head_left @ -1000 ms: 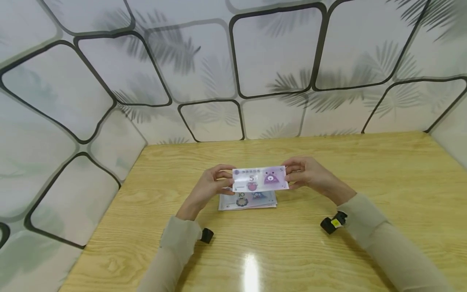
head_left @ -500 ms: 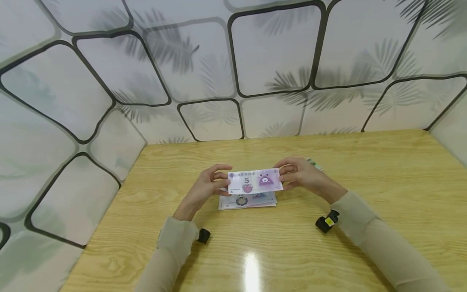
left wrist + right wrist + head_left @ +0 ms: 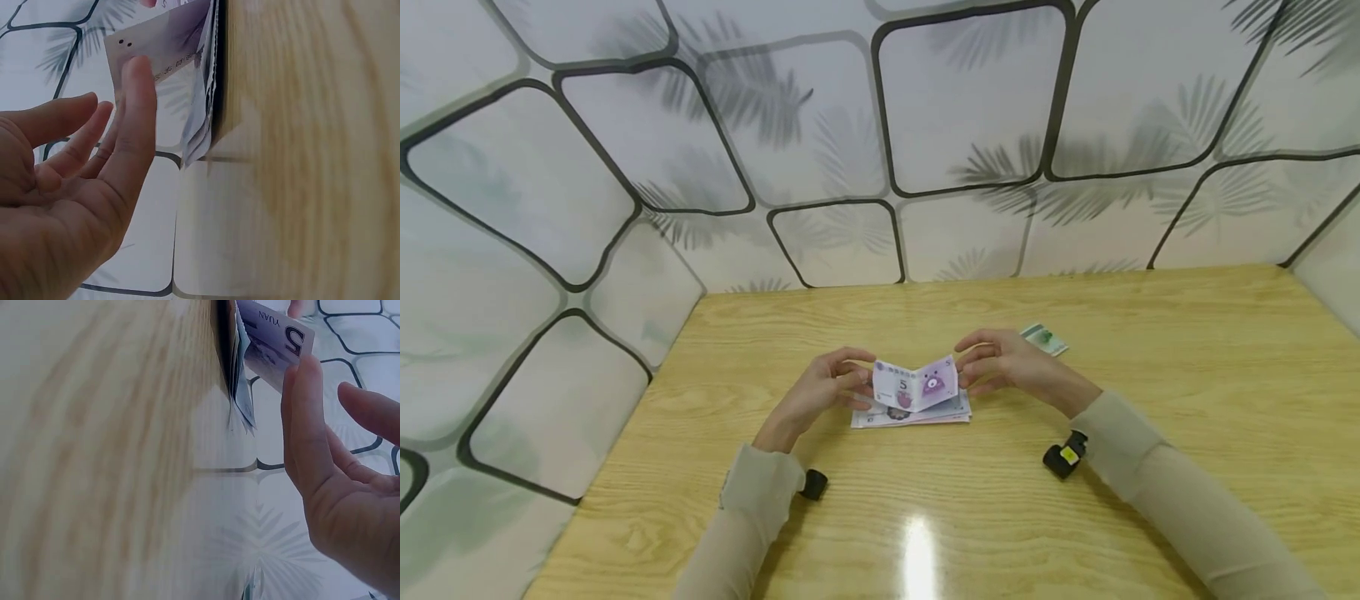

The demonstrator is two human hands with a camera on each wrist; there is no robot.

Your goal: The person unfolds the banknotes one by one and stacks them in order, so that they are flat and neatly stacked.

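A purple play banknote (image 3: 893, 380) marked 5 stands creased into a shallow V over a small stack of banknotes (image 3: 917, 418). My left hand (image 3: 820, 387) is at the note's left end. In the left wrist view its fingers (image 3: 139, 87) are extended beside the note, the thumb held apart. At the right end is my right hand (image 3: 1015, 367). The right wrist view has its straight fingertips (image 3: 309, 369) touching or nearly touching the note's edge, thumb likewise away. Neither hand pinches the note. Part of the stack is hidden beneath it.
A green banknote (image 3: 1043, 339) lies behind my right hand on the wooden table (image 3: 985, 517). A patterned wall covering (image 3: 962, 108) rises at the table's back and left edges. Black wrist cameras (image 3: 1063, 456) hang below both cuffs.
The 5 note, earlier flat and held at both ends, has lowered, bent into a V and been let go. My right hand has shifted left, uncovering the green note.
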